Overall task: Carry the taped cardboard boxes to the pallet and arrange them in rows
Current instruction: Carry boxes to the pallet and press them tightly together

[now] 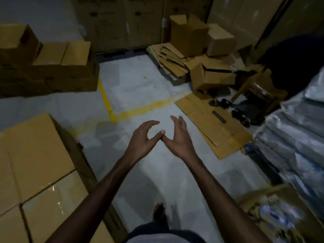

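- The taped cardboard boxes point(40, 172) sit near left, packed tight side by side. Clear tape glints on their tops. They lie just beside my left forearm, and neither hand touches them.
- A second stack of boxes point(66, 67) stands far left in rows, with one box raised higher at its left end. I cannot tell what it rests on.
- My left hand point(142, 139) is empty and hangs over the floor with its fingers loosely curved.
- My right hand point(179, 137) is empty too, its fingers nearly straight and pointing away from me. The two thumbs meet between the hands.
- The floor point(140, 85) is pale, and yellow lines point(107, 102) form a corner just beyond my hands.
- Flattened cardboard point(215, 123) lies on the floor right of my hands, with dark sandals point(222, 102) at its far edge.
- Far right stand open boxes point(189, 35) above a pile of flat sheets point(171, 62), with a tipped box point(210, 76) near them.
- Plastic-wrapped goods point(298, 128) fill the right side.
- Tall cartons point(122, 23) line the far wall.
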Action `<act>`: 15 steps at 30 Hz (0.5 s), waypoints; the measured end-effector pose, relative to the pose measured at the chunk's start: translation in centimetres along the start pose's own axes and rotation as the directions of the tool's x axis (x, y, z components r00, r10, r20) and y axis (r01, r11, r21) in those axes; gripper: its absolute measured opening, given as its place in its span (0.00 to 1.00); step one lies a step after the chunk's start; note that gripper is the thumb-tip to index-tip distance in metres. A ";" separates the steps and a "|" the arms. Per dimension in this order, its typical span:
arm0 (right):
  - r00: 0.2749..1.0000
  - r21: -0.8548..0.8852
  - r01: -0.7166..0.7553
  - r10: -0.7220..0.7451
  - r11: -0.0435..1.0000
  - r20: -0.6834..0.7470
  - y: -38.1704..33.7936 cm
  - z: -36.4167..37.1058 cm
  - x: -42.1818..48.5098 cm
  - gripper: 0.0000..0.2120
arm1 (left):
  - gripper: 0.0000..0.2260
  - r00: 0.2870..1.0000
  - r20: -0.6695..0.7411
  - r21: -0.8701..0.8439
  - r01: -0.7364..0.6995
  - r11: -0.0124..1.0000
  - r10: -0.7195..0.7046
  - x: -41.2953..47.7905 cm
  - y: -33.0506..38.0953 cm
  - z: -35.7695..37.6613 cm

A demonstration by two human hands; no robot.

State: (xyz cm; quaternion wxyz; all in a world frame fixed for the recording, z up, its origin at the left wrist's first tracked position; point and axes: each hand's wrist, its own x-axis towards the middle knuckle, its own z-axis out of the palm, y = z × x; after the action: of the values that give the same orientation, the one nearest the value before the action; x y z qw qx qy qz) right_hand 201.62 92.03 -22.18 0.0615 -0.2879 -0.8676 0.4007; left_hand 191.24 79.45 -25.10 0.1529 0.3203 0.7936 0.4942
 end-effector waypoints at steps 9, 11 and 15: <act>0.982 0.075 0.140 -0.148 0.987 0.114 -8.1 3.5 27.0 0.35 | 0.20 0.970 -0.243 0.102 0.053 0.993 -0.027 22.5 -4.5 -9.6; 0.970 0.098 0.169 -0.183 0.981 0.160 -9.8 5.4 33.0 0.35 | 0.20 0.956 -0.285 0.124 0.102 0.987 -0.063 26.9 -6.5 -12.1; 0.943 0.112 0.201 -0.223 0.973 0.246 -14.2 8.7 44.7 0.36 | 0.25 0.917 -0.362 0.113 0.224 0.968 -0.170 36.0 -10.3 -17.4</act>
State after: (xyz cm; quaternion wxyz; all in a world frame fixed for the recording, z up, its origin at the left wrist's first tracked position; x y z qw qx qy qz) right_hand 155.34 103.52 -23.21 0.0034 -0.1355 -0.8762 0.4624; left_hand 150.89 88.04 -23.47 0.0339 0.1566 0.8717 0.4631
